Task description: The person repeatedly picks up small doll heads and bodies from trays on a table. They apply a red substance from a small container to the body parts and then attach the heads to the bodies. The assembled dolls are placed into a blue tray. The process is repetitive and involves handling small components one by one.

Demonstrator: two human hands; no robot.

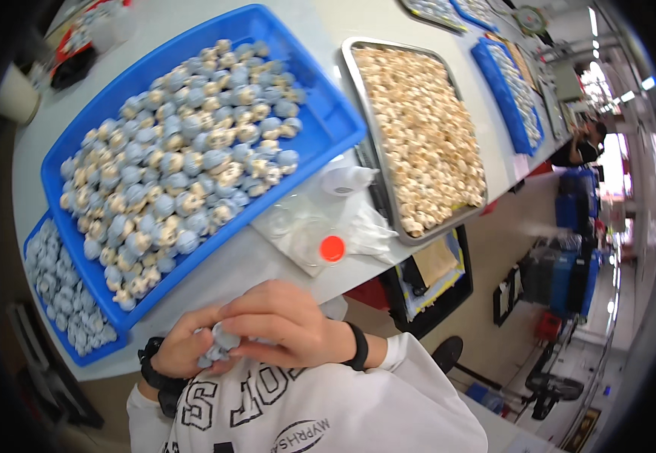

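Observation:
In front of my chest, both hands are close together. My left hand is closed around a few small grey-blue plastic pieces, with some showing between its fingers. My right hand pinches a rounded grey-blue cap-like piece against them; its fingers hide whether a cream part is there too. Just beyond, a large blue tray bears many small cream parts topped with grey-blue caps. Left of it, a smaller blue tray is full of loose grey-blue pieces.
A metal tray of cream parts stands to the right. Between the trays are a red-capped clear container, a white bottle and plastic bags. A black crate sits below the table edge. A person is far right.

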